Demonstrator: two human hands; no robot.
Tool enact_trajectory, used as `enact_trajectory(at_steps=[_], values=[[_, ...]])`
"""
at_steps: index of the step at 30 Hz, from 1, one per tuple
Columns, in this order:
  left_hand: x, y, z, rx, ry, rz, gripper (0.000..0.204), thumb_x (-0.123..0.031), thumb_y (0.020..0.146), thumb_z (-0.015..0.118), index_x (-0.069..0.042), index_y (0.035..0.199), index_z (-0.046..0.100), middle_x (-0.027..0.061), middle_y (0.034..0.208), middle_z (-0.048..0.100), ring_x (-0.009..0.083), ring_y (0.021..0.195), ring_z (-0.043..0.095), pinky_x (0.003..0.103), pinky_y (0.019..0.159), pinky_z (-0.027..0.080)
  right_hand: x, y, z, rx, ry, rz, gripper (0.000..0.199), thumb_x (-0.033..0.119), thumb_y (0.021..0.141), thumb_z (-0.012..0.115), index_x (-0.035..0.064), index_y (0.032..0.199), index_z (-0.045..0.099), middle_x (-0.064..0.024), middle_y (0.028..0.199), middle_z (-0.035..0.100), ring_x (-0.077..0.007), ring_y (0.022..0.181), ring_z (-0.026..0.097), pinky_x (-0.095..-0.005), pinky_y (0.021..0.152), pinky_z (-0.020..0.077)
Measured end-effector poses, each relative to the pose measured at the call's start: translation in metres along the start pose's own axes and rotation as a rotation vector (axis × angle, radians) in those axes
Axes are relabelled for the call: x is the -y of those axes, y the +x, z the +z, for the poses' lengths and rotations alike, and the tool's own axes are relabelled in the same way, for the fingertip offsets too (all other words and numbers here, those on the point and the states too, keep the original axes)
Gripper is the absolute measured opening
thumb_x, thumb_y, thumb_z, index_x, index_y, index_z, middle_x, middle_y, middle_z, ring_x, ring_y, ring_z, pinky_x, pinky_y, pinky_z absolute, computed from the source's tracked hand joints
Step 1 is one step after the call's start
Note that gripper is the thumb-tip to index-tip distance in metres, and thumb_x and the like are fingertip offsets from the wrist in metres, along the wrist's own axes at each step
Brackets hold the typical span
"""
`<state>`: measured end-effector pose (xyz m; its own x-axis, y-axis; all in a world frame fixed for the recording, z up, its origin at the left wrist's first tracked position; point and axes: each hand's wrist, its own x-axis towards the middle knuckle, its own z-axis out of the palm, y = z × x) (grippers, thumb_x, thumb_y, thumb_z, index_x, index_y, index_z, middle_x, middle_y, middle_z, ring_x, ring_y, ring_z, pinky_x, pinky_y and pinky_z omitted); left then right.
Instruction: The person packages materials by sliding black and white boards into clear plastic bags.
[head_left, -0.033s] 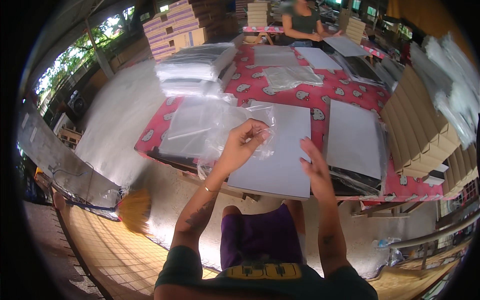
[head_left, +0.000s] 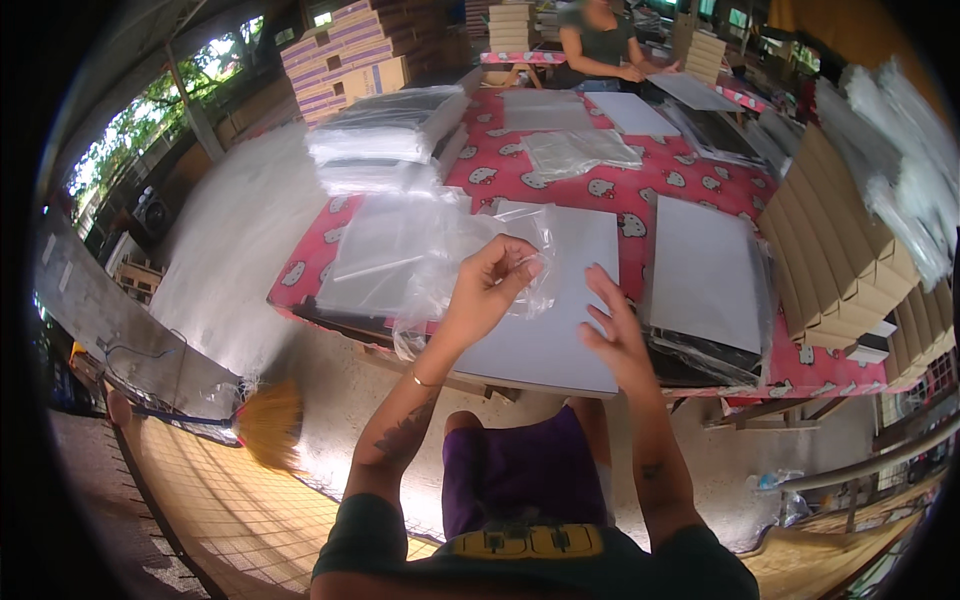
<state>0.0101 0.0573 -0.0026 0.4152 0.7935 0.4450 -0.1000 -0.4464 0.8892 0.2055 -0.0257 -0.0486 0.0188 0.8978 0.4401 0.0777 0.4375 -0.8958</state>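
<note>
Your left hand point(head_left: 487, 283) pinches the crumpled mouth of a thin, clear plastic bag point(head_left: 425, 250), fingers closed on the film and lifting it just above a flat white rectangular sheet point(head_left: 545, 300), apparently to keep the opening free. Your right hand point(head_left: 617, 330) hovers open beside it, fingers spread, holding nothing, its fingertips near the sheet's right part. The bag drapes slack and glossy over a pile of more clear bags on the red patterned tablecloth point(head_left: 520, 180). To the right lies a second white sheet stack point(head_left: 705, 270) on dark wrapping, next to ribbed rows of brown cardboard pieces point(head_left: 835, 250). Wrapped white stacks point(head_left: 385, 125) sit at the far left. Across the table, another person point(head_left: 600, 40) handles a sheet.
</note>
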Motion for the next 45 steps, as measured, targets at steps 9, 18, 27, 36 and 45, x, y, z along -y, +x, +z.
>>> enact_trajectory(at_steps=[9, 18, 27, 36, 45], values=[[-0.018, -0.017, 0.035, -0.424, -0.131, 0.158, 0.031, -0.010, 0.090, 0.061, 0.002, 0.115, 0.048, 0.0149, 0.106, 0.061, 0.0194, 0.095, 0.060, 0.033, 0.084, 0.049, -0.004, 0.014, 0.023, -0.224, 0.328, 0.145, 0.030, 0.022, 0.093, 0.058, 0.0005, 0.114, 0.055, -0.0011, 0.093, 0.064, -0.0073, 0.079, 0.059, -0.0226, 0.063, 0.0478], [0.014, -0.037, 0.017, -0.225, 0.517, 0.135, 0.018, -0.008, 0.085, 0.065, 0.001, 0.100, 0.061, 0.0137, 0.094, 0.065, 0.0214, 0.084, 0.063, 0.029, 0.074, 0.048, -0.007, 0.003, -0.009, -0.342, 0.060, 0.203, 0.030, 0.031, 0.095, 0.055, 0.0034, 0.101, 0.065, 0.0008, 0.080, 0.059, -0.0067, 0.077, 0.053, -0.0229, 0.068, 0.0433], [0.022, -0.046, 0.052, -0.245, 0.627, 0.192, 0.019, -0.010, 0.081, 0.068, 0.001, 0.096, 0.063, 0.0149, 0.088, 0.064, 0.0286, 0.079, 0.062, 0.034, 0.069, 0.048, -0.041, -0.001, 0.016, -0.270, 0.319, 0.297, 0.021, 0.022, 0.088, 0.066, 0.0039, 0.099, 0.063, -0.0013, 0.088, 0.065, -0.0066, 0.077, 0.056, -0.0236, 0.074, 0.0451], [0.041, -0.047, 0.050, -0.257, 0.591, 0.230, 0.008, -0.005, 0.080, 0.065, -0.004, 0.086, 0.060, 0.0104, 0.088, 0.063, 0.0319, 0.080, 0.056, 0.041, 0.072, 0.042, -0.035, -0.019, 0.034, -0.369, 0.533, 0.151, 0.012, 0.005, 0.082, 0.070, 0.0050, 0.081, 0.059, -0.0010, 0.080, 0.063, -0.0053, 0.074, 0.056, -0.0214, 0.071, 0.0445], [0.044, -0.043, 0.027, -0.445, 0.709, 0.178, 0.005, 0.000, 0.083, 0.058, 0.001, 0.089, 0.058, 0.0138, 0.083, 0.061, 0.0324, 0.077, 0.057, 0.038, 0.070, 0.044, -0.044, -0.031, 0.033, -0.366, 0.685, -0.026, 0.014, 0.003, 0.083, 0.069, 0.0066, 0.089, 0.057, -0.0018, 0.083, 0.063, -0.0063, 0.076, 0.056, -0.0220, 0.073, 0.0430]])
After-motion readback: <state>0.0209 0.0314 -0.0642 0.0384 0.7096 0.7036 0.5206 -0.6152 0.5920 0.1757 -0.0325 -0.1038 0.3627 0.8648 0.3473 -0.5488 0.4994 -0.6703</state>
